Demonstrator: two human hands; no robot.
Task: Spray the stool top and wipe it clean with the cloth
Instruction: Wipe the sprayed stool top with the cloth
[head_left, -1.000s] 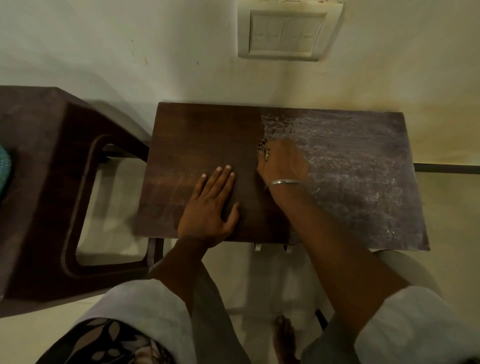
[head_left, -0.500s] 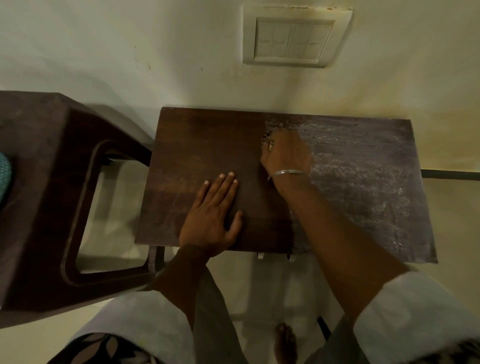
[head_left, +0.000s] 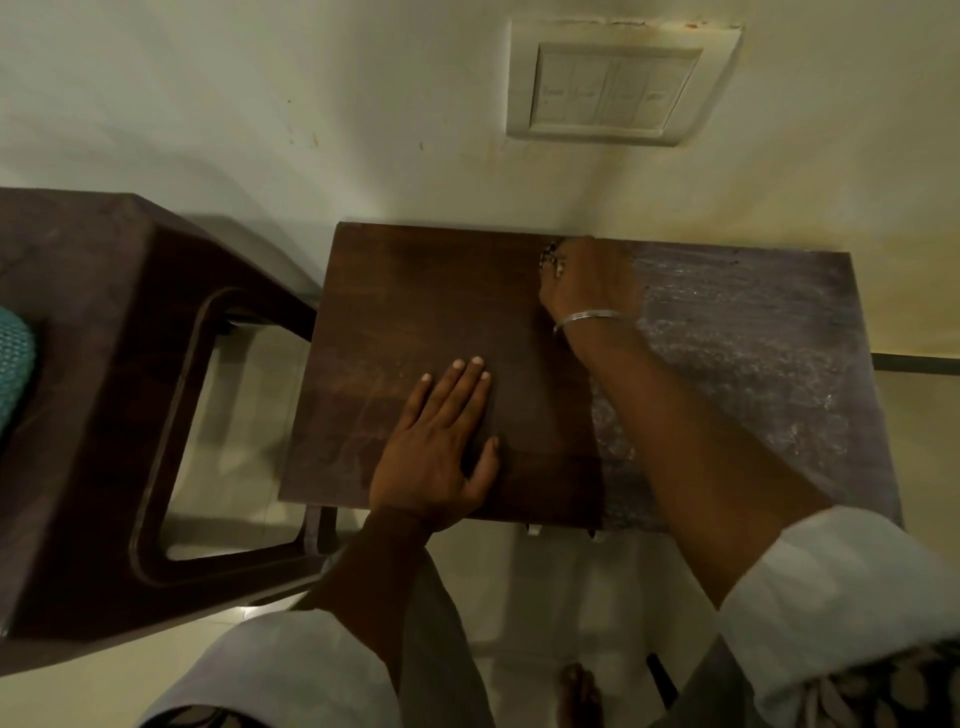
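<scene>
The stool top (head_left: 415, 322) is a dark wooden rectangle pushed against the wall. Its left half looks dark and smooth, while its right half (head_left: 753, 364) is greyish and speckled. My left hand (head_left: 441, 447) lies flat on the near-left part, fingers spread, holding nothing. My right hand (head_left: 592, 280) presses down at the far edge, at the line between the dark and grey areas. It is closed on a cloth (head_left: 551, 259), of which only a small dark patterned bit peeks out by the fingers. No spray bottle is in view.
A brown plastic stool (head_left: 104, 415) stands close on the left with a teal object (head_left: 13, 364) on it. The wall with a switch plate (head_left: 613, 85) rises right behind the stool top. My bare foot (head_left: 576, 691) is on the tiled floor below.
My right hand has slid with the cloth away from me, from the middle of the top to its far edge by the wall. The left hand has stayed flat in place.
</scene>
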